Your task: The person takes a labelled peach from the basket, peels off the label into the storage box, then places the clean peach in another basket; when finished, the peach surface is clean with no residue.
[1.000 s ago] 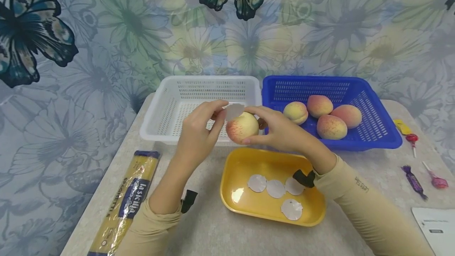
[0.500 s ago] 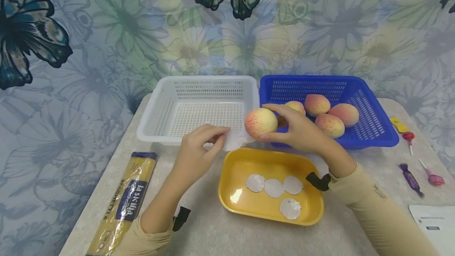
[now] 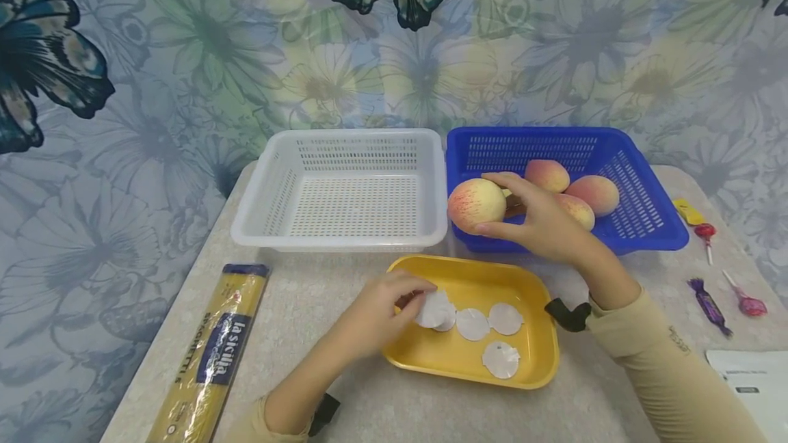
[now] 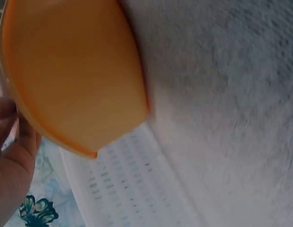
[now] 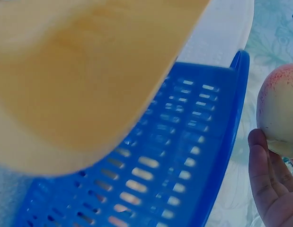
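Note:
My right hand point(image 3: 544, 221) grips a yellow-and-red peach point(image 3: 476, 206) above the front left part of the blue basket point(image 3: 667, 234). The right wrist view shows the same peach point(image 5: 281, 113) at its right edge, with fingertips under it. Over the left end of the yellow tray point(image 3: 535, 378), my left hand point(image 3: 378, 313) pinches a round white paper-like disc point(image 3: 433, 310), which overlaps another disc in the tray. Several such white discs point(image 3: 473, 325) lie there. In the left wrist view my left hand point(image 4: 16, 156) shows beside the tray's rim; the disc is hidden there.
Several peaches point(image 3: 592, 195) lie in the blue basket. A white basket point(image 3: 246, 227) stands to its left. A spaghetti pack point(image 3: 215, 354) lies at the left. Lollipops point(image 3: 751, 306), a purple-wrapped candy point(image 3: 710, 307) and a paper sheet point(image 3: 754, 388) lie at the right. A patterned wall stands behind.
My left hand has drawn the white disc away from the peach and lowered it into the yellow tray. My right hand has carried the peach rightward over the blue basket.

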Tool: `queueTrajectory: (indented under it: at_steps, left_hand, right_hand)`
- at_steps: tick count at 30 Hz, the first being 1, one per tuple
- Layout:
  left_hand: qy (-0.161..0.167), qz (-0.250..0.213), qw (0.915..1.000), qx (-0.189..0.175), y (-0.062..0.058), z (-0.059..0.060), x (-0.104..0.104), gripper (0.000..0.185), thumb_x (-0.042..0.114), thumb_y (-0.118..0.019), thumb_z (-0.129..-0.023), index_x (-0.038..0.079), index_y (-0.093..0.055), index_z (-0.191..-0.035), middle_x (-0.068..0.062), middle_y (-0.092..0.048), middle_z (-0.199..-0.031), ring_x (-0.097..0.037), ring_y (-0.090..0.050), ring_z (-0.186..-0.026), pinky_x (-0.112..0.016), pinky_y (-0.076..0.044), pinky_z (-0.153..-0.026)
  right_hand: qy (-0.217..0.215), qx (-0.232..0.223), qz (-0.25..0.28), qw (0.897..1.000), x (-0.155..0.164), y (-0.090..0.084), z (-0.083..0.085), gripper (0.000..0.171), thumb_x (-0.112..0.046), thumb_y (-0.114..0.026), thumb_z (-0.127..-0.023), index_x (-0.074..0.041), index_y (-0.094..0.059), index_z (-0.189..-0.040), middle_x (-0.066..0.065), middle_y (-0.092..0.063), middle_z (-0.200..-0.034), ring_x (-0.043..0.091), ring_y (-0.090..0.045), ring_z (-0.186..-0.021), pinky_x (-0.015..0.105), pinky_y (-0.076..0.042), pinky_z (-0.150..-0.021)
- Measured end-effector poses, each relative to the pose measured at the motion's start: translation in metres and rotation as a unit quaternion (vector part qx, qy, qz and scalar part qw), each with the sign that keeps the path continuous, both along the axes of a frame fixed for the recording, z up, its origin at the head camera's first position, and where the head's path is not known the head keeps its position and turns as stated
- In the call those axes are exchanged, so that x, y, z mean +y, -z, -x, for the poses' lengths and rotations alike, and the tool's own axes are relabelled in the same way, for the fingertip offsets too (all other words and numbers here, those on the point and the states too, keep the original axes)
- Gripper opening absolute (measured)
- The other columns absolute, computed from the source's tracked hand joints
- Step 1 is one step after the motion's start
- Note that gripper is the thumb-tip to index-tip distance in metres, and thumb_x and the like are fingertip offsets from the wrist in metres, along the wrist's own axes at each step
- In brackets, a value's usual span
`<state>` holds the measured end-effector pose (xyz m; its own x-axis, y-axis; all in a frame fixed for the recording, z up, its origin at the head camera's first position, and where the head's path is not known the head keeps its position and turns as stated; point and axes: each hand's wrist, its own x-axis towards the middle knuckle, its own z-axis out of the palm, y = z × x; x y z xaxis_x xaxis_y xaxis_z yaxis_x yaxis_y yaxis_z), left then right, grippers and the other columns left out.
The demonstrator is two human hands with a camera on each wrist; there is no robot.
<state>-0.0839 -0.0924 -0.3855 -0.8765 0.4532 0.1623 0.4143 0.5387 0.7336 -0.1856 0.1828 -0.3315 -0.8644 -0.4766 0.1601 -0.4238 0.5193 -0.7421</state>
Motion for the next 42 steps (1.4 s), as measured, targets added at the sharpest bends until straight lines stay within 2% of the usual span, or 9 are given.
queueTrajectory:
  at_steps: [5,10,13,19,26,30,35,38,42]
  left_hand:
    - [0.060,0.072,0.9955,-0.015,0.009,-0.001,0.014,0.020,0.011,-0.059,-0.097,0.012,-0.075,-0.111,0.002,-0.069,-0.096,-0.005,-0.057,-0.083,-0.018,-0.051,-0.075]
    - [0.105,0.128,0.9859,-0.028,0.016,0.002,0.027,0.019,0.012,-0.061,-0.098,0.013,-0.074,-0.111,0.004,-0.070,-0.097,-0.002,-0.057,-0.086,-0.016,-0.049,-0.079]
    - [0.125,0.150,0.9799,-0.041,0.018,0.004,0.032,0.019,0.012,-0.062,-0.097,0.014,-0.073,-0.112,0.004,-0.069,-0.097,-0.002,-0.056,-0.083,-0.014,-0.048,-0.077]
    - [0.148,0.204,0.9651,-0.072,0.022,0.006,0.039,0.025,0.012,-0.066,-0.093,0.014,-0.072,-0.117,0.006,-0.065,-0.093,-0.002,-0.053,-0.079,-0.015,-0.047,-0.075]
    - [0.184,0.243,0.9507,-0.060,0.019,0.003,0.039,0.032,0.010,-0.073,-0.087,0.014,-0.072,-0.119,0.006,-0.068,-0.101,-0.002,-0.056,-0.089,-0.016,-0.048,-0.083]
    - [0.179,0.249,0.9509,-0.044,0.014,0.003,0.035,0.033,0.009,-0.073,-0.087,0.014,-0.071,-0.119,0.007,-0.066,-0.098,-0.004,-0.057,-0.088,-0.017,-0.048,-0.082]
    - [0.155,0.235,0.9592,-0.028,0.002,0.004,0.032,0.031,0.011,-0.069,-0.091,0.015,-0.070,-0.122,0.002,-0.069,-0.113,-0.009,-0.064,-0.103,-0.022,-0.052,-0.092]
    - [0.120,0.217,0.9683,-0.027,-0.010,0.008,0.031,0.036,0.020,-0.067,-0.095,0.018,-0.065,-0.130,-0.001,-0.065,-0.124,-0.014,-0.062,-0.112,-0.029,-0.052,-0.097]
    - [0.051,0.188,0.9806,0.021,-0.028,0.018,0.032,0.044,0.027,-0.066,-0.095,0.018,-0.058,-0.137,-0.002,-0.060,-0.130,-0.019,-0.057,-0.121,-0.036,-0.051,-0.101]
  right_hand:
    - [0.021,-0.009,0.003,1.000,0.010,0.002,0.003,0.075,-0.029,-0.079,-0.085,-0.016,-0.042,-0.150,0.005,-0.056,-0.137,0.023,-0.064,-0.110,0.045,-0.053,-0.098]
    - [0.046,-0.011,0.003,0.999,0.017,0.002,0.006,0.069,-0.030,-0.079,-0.085,-0.020,-0.047,-0.146,0.005,-0.058,-0.133,0.025,-0.065,-0.108,0.049,-0.054,-0.096]
    - [0.053,-0.023,0.007,0.998,0.023,0.002,0.007,0.066,-0.030,-0.078,-0.086,-0.023,-0.048,-0.144,0.002,-0.057,-0.132,0.024,-0.064,-0.109,0.043,-0.055,-0.095]
    - [0.064,-0.035,0.014,0.997,0.034,0.003,0.010,0.063,-0.026,-0.077,-0.088,-0.019,-0.048,-0.143,0.002,-0.045,-0.139,0.028,-0.060,-0.109,0.019,-0.052,-0.090]
    - [0.077,-0.024,-0.007,0.997,0.045,0.005,0.011,0.066,-0.027,-0.075,-0.089,-0.017,-0.044,-0.146,0.004,-0.043,-0.146,0.030,-0.062,-0.106,0.008,-0.049,-0.082]
    - [0.081,-0.011,-0.021,0.996,0.051,0.009,0.013,0.069,-0.026,-0.075,-0.089,-0.018,-0.042,-0.149,0.003,-0.042,-0.151,0.030,-0.064,-0.104,0.008,-0.049,-0.081]
    - [0.083,0.000,-0.032,0.996,0.056,0.015,0.017,0.069,-0.027,-0.077,-0.087,-0.018,-0.045,-0.148,0.002,-0.047,-0.149,0.029,-0.066,-0.101,0.016,-0.053,-0.083]
    - [0.086,0.005,-0.038,0.996,0.058,0.019,0.019,0.070,-0.028,-0.078,-0.086,-0.015,-0.046,-0.146,0.005,-0.052,-0.143,0.028,-0.066,-0.100,0.023,-0.055,-0.084]
    - [0.091,0.001,-0.054,0.994,0.059,0.025,0.023,0.071,-0.030,-0.080,-0.084,-0.012,-0.047,-0.145,0.009,-0.057,-0.135,0.027,-0.062,-0.097,0.022,-0.052,-0.084]
